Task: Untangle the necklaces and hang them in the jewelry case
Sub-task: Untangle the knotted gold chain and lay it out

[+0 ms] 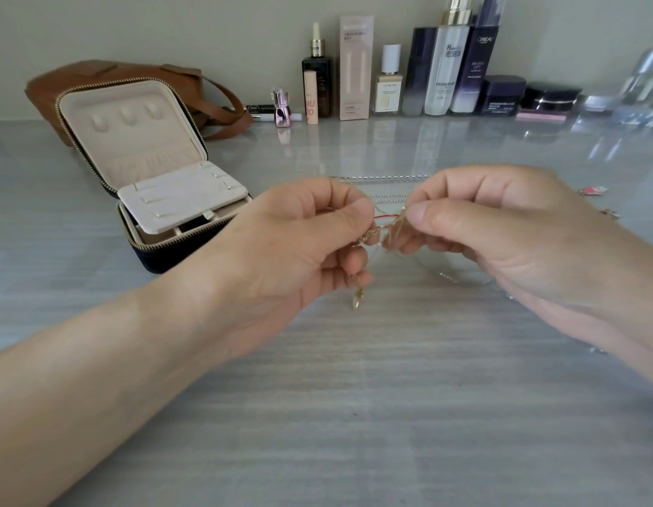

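One dark zippered jewelry case with cream velvet lining (pixel 134 151) is sitting open at the left of the grey streaked tabletop (pixel 354 415). Just right of it, the left hand (pixel 299 247) is pinching a tangle of fine gold and red-corded necklaces (pixel 389 224) between thumb and forefinger, with a gold pendant (pixel 356 300) dangling below. The right hand (pixel 500 232) is pinching the tangle's other side above the tabletop.

The tangled necklaces (pixel 387 225), thin gold chains with a red strand, are held above the table, pinched between the left hand (pixel 299 247) and the right hand (pixel 500 232). A gold pendant (pixel 357 300) dangles below. Silver chains (pixel 383 178) lie flat just behind. To the left, the dark zippered jewelry case (pixel 178 247) stands open with its cream-lined lid upright.
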